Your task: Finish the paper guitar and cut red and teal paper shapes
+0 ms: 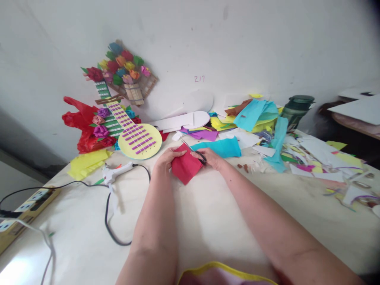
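The left hand point(168, 156) pinched the red paper point(186, 169), while the right hand point(209, 156) was closed around the black-handled scissors point(203, 158) at the paper's upper edge.

From my single head-worn view I look forward and down, along two bare forearms point(156, 221) that start close by, across the off-white, flat tabletop point(210, 221) to the pale-grey, plain wall point(178, 35) beyond.

Open on near side of red paper point(187, 168), blocked left by glue gun point(119, 171), behind right by blue strip point(224, 147), far right by paper scraps point(322, 152)
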Demonstrator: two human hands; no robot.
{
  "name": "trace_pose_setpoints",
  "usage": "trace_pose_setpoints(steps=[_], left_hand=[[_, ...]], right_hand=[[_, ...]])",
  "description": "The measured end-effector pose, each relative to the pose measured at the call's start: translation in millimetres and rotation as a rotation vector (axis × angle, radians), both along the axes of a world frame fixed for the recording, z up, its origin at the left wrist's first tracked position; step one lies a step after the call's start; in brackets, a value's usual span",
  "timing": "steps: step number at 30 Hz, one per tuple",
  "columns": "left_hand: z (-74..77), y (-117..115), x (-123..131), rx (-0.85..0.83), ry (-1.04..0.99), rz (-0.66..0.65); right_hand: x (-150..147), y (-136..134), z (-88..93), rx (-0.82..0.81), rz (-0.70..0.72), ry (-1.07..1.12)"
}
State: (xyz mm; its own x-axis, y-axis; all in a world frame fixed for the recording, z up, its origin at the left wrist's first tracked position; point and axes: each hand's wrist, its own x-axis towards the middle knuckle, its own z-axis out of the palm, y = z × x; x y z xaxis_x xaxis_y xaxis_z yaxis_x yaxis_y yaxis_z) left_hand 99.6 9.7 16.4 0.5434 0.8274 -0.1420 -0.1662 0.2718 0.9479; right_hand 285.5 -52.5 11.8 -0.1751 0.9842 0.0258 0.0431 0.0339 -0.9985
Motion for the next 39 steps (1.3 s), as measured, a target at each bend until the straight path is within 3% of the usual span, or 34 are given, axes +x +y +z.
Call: trace_pose_setpoints(steps=[4,7,11,19,23,27,30,35,39], left_hand=[[-1.9,1.8,-0.7,0.016,0.0,0.03],[-2.3,3.4,-2.2,0.055,-0.053,0.13],[-2.5,6.8,-4.6,0.126,-0.121,0.255],[-3.9,8.5,-4.9,0.154,-0.181,0.326],[-3.0,8.7,-5.1,0.145,-0.192,0.363],[-5.3,13.6,-6.7,0.144,-0.24,0.419],[-6.3,15.7,-7.2,0.148,-0.267,0.448],[-2.5,11.9,-6.1,0.173,-0.268,0.453],[-0.4,9.1,-5.8,0.205,-0.253,0.444]], right_hand=[[0.3,2.4,-2.4,0.009,-0.051,0.01],[4.4,3.2,-2.4,0.007,-0.079,0.022],[17.5,-0.4,2.6,-0.034,-0.028,-0.026],[44.7,-5.8,6.1,-0.004,0.093,-0.136],[40.6,-1.4,3.6,-0.03,-0.018,-0.234],[34.6,7.7,-1.8,-0.045,-0.244,-0.323],[33.9,10.6,-1.8,-0.056,-0.37,-0.515],[33.7,5.2,5.3,-0.061,-0.473,-0.939],[32.3,3.7,5.8,-0.026,-0.517,-1.01]])
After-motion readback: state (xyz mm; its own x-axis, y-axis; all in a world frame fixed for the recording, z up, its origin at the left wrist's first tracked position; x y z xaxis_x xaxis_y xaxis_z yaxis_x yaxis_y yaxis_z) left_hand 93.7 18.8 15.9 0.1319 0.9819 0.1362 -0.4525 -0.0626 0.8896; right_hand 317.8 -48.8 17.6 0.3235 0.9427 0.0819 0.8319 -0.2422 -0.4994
